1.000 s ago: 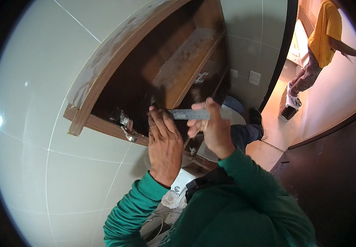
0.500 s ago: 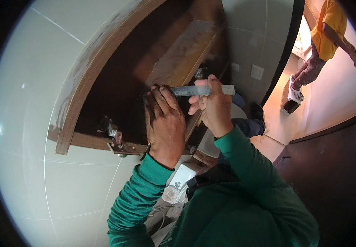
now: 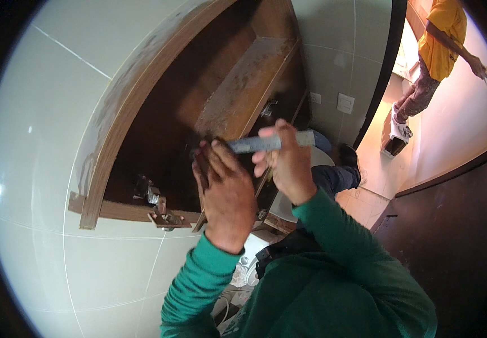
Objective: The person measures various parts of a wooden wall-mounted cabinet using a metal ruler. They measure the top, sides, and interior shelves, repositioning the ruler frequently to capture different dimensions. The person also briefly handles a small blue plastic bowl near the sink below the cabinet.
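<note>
My right hand [image 3: 292, 166] is closed round a flat grey metal bar [image 3: 247, 145], thumb on top, with one end sticking out past the thumb. The bar's other end reaches the fingertips of my left hand [image 3: 229, 200]. That hand lies with fingers stretched out, slightly blurred, over the front of an open brown wooden cabinet [image 3: 126, 93]; what is under its fingers is hidden. Behind both hands runs a dusty wooden shelf [image 3: 243, 79] inside the cabinet. A metal hinge [image 3: 163, 211] juts from the cabinet edge left of my left hand.
Another hinge [image 3: 269, 107] shows beyond my right hand. Pale tiled wall [image 3: 35, 169] borders the cabinet, with a white switch plate [image 3: 345, 103] at right. Below stands a white toilet [image 3: 255, 245]. A person in a yellow shirt [image 3: 447, 39] stands on a box-like support [image 3: 394, 135] through the doorway.
The whole view has shifted slightly. Both my hands and the bar sit lower along the cabinet. The other person's arm has moved.
</note>
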The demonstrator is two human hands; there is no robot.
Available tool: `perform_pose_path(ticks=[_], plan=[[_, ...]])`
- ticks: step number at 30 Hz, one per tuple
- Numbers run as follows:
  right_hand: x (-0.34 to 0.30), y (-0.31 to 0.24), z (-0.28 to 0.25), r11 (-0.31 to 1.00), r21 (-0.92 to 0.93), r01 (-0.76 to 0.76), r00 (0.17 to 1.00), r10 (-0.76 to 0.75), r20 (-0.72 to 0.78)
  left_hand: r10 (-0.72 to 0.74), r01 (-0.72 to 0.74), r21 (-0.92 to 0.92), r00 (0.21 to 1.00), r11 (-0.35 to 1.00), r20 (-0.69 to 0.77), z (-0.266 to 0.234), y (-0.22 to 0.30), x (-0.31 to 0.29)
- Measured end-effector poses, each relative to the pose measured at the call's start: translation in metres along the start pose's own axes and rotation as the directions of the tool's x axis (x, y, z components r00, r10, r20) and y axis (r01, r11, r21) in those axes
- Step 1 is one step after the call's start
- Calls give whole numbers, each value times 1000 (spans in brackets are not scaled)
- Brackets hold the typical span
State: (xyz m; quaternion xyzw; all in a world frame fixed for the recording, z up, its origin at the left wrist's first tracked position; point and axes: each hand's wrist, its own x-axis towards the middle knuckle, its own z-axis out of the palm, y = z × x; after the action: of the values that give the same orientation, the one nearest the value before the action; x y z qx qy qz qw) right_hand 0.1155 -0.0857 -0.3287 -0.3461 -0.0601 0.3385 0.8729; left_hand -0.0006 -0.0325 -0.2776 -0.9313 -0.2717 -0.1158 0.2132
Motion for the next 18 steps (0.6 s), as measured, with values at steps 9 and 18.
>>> perform_pose_path(ticks=[9, 18], plan=[[26, -7, -1, 995, 87, 46, 997, -40, -73, 42, -43, 9, 999, 999, 14, -7, 6, 24], [74, -21, -17, 987, 120, 107, 989, -93, -119, 26, -26, -26, 1000, 999, -10, 16, 29, 67]])
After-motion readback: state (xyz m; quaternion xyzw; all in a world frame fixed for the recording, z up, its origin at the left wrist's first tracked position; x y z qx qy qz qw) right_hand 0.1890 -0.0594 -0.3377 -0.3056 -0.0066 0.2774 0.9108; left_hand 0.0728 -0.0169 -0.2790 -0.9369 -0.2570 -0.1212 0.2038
